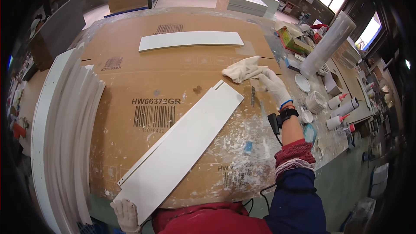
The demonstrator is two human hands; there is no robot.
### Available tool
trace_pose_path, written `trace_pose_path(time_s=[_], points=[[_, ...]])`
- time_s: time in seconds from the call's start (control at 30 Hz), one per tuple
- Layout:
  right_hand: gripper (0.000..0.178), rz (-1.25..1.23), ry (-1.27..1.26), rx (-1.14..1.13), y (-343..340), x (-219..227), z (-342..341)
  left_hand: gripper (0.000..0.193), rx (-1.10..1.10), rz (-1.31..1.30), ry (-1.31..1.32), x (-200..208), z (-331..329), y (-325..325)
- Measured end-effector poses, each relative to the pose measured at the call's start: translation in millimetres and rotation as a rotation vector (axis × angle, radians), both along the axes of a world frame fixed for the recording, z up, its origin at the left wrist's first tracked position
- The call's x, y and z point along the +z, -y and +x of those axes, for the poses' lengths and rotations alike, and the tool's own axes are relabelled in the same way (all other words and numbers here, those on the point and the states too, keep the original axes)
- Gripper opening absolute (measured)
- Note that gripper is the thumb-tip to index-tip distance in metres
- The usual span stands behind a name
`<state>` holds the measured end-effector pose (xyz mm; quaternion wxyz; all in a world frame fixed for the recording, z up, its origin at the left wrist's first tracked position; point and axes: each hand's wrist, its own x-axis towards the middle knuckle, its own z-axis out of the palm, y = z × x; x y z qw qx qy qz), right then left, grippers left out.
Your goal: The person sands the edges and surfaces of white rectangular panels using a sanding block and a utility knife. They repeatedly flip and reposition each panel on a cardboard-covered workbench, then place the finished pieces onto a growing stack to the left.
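A long white board (186, 143) lies slantwise across the cardboard, with a notch near its far end and a narrow strip along its left edge. At its near lower corner my left hand (125, 214), in a whitish glove, grips the board's end; the thumb is hidden. My right hand (275, 87), also gloved and with a black strap at the wrist, reaches out past the board's far end. Its bent fingers are closed on the edge of a crumpled white cloth (242, 69), which rests on the cardboard.
Another white board (190, 41) lies farther back. Several white panels (69, 138) stand stacked on the left. Along the right are glue bottles (336, 122), a white basket (315, 102), a round lid (302, 83) and a roll of clear film (328, 45). A small blue piece (248, 147) lies on the cardboard.
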<state>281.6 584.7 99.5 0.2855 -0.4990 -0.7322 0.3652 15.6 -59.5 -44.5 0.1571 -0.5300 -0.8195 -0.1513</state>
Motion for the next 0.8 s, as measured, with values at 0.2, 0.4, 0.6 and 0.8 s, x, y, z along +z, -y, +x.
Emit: trace_pose_path(time_s=[0.2,0.4,0.6,0.8], points=[[0.028,0.158,0.240,0.037,55.4,-25.7,58.0,0.042,0.246,-0.027,-0.227,-1.2,4.9,-4.8],[0.049,0.060,0.647,0.115,185.7,-42.7,51.8,0.046,0.522,0.210,0.770,42.1,35.5,-21.9],[0.053,0.121,0.603,-0.088,211.0,-59.6,39.4,0.049,0.704,0.465,1.482,75.3,46.7,-49.6],[0.051,0.044,0.687,0.021,201.5,-56.2,32.3,0.052,0.790,0.603,1.681,88.5,44.3,-53.8]])
